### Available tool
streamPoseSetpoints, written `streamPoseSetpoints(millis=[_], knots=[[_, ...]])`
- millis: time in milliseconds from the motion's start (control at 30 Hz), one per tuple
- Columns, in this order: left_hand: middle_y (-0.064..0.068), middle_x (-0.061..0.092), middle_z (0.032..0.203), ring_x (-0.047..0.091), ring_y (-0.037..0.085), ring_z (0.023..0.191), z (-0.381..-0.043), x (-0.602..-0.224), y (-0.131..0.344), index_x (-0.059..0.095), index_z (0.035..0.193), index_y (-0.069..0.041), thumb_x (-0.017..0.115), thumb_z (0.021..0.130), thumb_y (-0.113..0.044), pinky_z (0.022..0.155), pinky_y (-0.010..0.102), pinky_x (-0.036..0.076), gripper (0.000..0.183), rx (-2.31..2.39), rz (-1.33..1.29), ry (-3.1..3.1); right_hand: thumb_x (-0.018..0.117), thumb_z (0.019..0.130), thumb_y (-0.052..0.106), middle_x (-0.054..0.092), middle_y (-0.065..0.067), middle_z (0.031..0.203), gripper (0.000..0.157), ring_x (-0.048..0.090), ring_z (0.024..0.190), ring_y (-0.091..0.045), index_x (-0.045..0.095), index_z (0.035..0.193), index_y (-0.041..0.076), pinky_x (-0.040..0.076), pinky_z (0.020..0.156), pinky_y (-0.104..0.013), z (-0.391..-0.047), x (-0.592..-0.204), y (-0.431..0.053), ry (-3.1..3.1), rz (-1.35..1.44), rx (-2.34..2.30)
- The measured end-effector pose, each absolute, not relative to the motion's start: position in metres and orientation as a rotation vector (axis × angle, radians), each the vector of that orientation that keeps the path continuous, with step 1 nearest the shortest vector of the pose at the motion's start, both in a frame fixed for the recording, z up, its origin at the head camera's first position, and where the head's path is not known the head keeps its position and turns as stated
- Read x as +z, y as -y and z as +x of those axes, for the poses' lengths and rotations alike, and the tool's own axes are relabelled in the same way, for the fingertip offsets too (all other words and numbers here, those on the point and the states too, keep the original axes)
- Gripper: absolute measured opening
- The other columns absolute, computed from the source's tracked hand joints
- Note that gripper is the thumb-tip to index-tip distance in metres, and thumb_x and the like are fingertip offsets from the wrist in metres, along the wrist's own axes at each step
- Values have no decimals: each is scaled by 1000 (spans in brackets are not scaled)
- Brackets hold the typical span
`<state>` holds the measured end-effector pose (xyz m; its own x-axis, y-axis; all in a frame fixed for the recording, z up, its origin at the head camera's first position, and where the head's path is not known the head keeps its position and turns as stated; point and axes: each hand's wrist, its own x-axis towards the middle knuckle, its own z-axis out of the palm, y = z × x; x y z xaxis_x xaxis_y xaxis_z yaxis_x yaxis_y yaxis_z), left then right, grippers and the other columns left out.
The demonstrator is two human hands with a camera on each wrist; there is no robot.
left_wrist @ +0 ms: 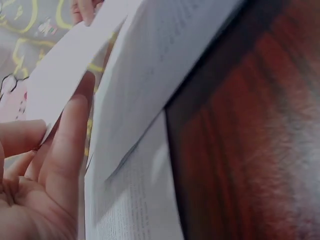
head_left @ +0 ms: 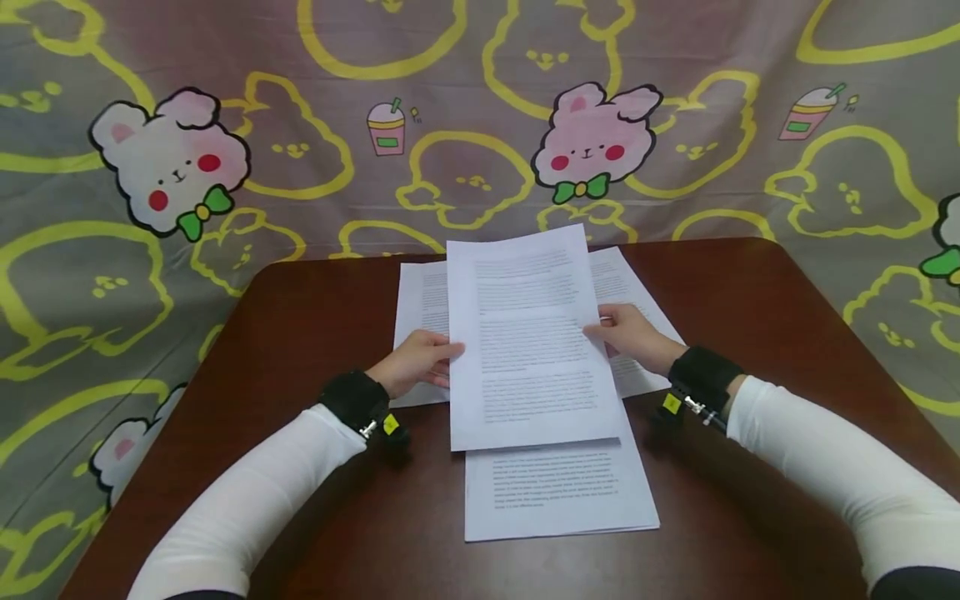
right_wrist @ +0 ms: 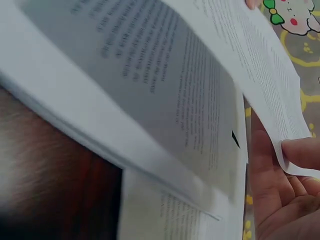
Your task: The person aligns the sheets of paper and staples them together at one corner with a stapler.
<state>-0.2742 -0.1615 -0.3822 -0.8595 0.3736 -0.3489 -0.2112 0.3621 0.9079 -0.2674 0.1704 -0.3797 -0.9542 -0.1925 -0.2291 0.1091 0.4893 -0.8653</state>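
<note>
A printed sheet (head_left: 532, 358) is held up above the middle of the desk (head_left: 750, 308), tilted, its top showing past the desk's far edge in the head view. The left hand (head_left: 417, 363) pinches its left side and the right hand (head_left: 636, 335) its right side, each with the thumb on the printed face and the other fingers behind; the right wrist view shows the paper curving at the thumb.

Beneath it is a stack of printed pages (head_left: 558, 500), nearer the person, partly hidden by the raised sheet. Toward the desk's far left corner lies a left-hand paper (head_left: 422, 292), and toward the far right corner a slanted right-hand paper (head_left: 621, 282), both printed and partly covered.

Each wrist wears a black band (head_left: 356, 402), with a white sleeve (head_left: 247, 492) above it. Behind the far edge hangs a curtain (head_left: 472, 108) with yellow outlines and rabbit faces.
</note>
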Motion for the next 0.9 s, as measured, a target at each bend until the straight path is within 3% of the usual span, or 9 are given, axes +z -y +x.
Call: streamPoseSetpoints(millis=[233, 400, 533, 900], knots=[[12, 69, 84, 66, 18, 66, -260, -381, 150, 65, 105, 10, 53, 101, -19, 65, 34, 57, 31, 1456, 211, -2090, 59, 98, 15, 64, -23, 118, 43, 69, 90, -30, 49, 135, -5, 55, 78, -40, -245, -382, -192, -2334, -162, -1510], [10, 66, 72, 63, 17, 59, -248, -383, 148, 67, 94, 6, 57, 99, -18, 59, 30, 56, 27, 1402, 271, -2055, 61, 97, 17, 68, -20, 109, 43, 70, 83, -28, 51, 131, -8, 57, 72, -38, -230, -385, -202, -2322, -198, -1475], [11, 68, 72, 65, 17, 60, -241, -387, 147, 69, 93, 5, 58, 99, -19, 56, 28, 55, 27, 1334, 299, -2034, 61, 96, 15, 69, -18, 104, 40, 69, 79, -27, 53, 128, -9, 56, 65, -35, -219, -389, -206, -2301, -238, -1441], [12, 68, 69, 63, 14, 51, -231, -392, 150, 72, 90, 4, 59, 98, -18, 49, 22, 50, 27, 1185, 321, -1952, 62, 95, 13, 71, -9, 85, 30, 62, 66, -21, 61, 118, -6, 43, 47, -25, -207, -396, -203, -2353, -295, -1263]])
